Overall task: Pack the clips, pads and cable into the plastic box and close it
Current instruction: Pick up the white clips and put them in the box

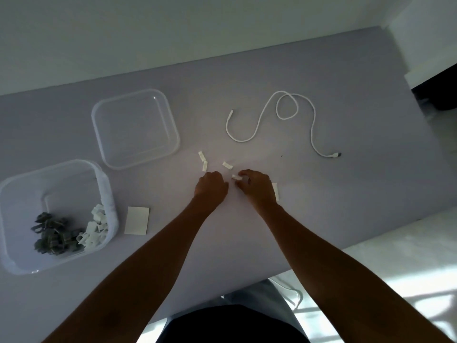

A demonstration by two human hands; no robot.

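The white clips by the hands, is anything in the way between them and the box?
Nothing visible blocks them. The loose clips lie on bare table, the box stands open to the left, and its lid lies behind that path. The pad lies flat beside the box.

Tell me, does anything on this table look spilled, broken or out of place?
Nothing looks spilled or damaged. A few white clips lie loose near the hands, the cable sprawls uncoiled, and the lid is off the box.
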